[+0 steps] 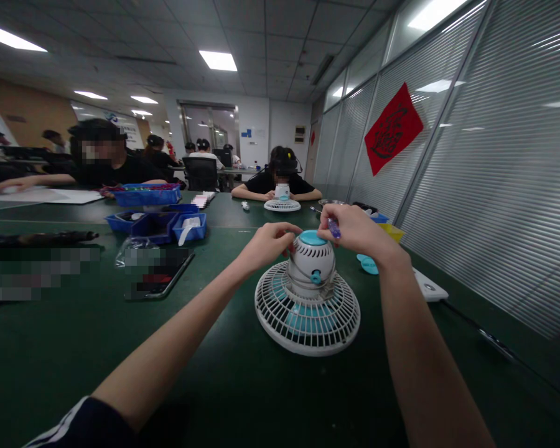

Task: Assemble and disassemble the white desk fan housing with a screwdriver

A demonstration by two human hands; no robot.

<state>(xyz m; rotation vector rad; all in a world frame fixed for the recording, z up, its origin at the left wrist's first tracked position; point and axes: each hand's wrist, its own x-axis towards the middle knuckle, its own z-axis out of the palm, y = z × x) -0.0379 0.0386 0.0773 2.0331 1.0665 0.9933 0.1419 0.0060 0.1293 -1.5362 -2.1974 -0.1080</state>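
Note:
A white electric fan head [312, 267] lies grille-down on the green table, its motor housing upward with a turquoise cap [312, 238] on top. Pale cord is wound round the housing, and turquoise blades show through the grille. My left hand [273, 242] has its bent fingers against the housing's upper left side, steadying contact near the cap. With closed fingers, my right hand [350, 227] holds a screwdriver by its clear purple handle [333, 228]. Its fingertips are at the cap's right edge; the tool's tip is hidden.
Blue bins [154, 225] and a phone [161, 274] lie to the left. At right are turquoise discs [368, 264], a yellow bin [391, 232] and a white device [430, 286] with a black cable. Across the table, a person [280, 180] sits behind another fan head [282, 202].

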